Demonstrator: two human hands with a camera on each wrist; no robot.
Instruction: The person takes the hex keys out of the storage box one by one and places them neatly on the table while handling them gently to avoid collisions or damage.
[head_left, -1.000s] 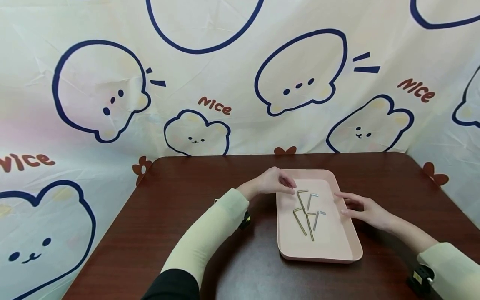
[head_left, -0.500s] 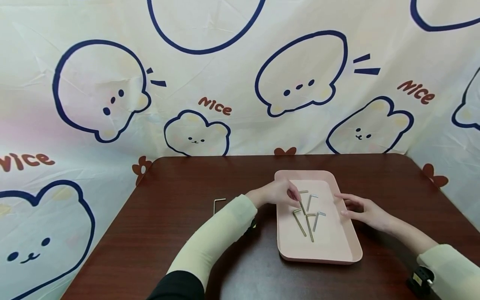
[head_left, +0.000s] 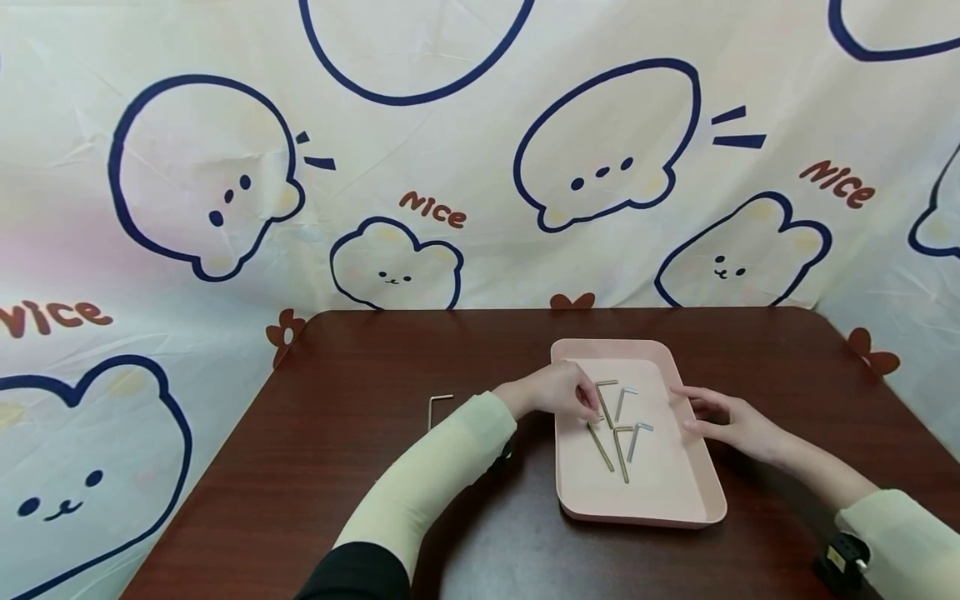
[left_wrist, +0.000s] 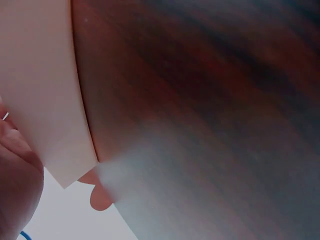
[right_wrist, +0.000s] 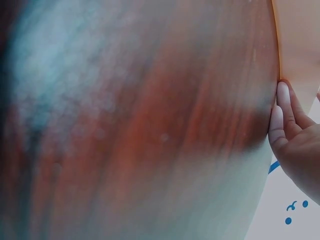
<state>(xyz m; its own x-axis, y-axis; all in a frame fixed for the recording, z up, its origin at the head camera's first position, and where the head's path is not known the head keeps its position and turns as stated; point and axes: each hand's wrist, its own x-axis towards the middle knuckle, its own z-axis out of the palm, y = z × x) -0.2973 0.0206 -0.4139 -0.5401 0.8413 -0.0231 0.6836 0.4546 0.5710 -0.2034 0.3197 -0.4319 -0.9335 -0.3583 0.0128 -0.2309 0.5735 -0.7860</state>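
Note:
A pale pink tray lies on the table, holding several L-shaped hex keys. My left hand reaches over the tray's left wall, and its thumb and fingers pinch the bent end of a brass hex key, hiding part of its short arm. Right of it lie two more brass keys, an upper one and a lower one. Two silver hex keys, one upper and one lower, sit further right. My right hand touches the tray's right wall from outside, its fingers relaxed against it.
Another hex key lies on the dark wooden table, left of the tray and partly behind the left sleeve. A cloth printed with cartoon bears hangs behind the table and along its sides.
My left hand has come down and toward me from the tray's upper left, past the upper brass key, to the left brass key. The table's hex key has come into view. My right hand stays put.

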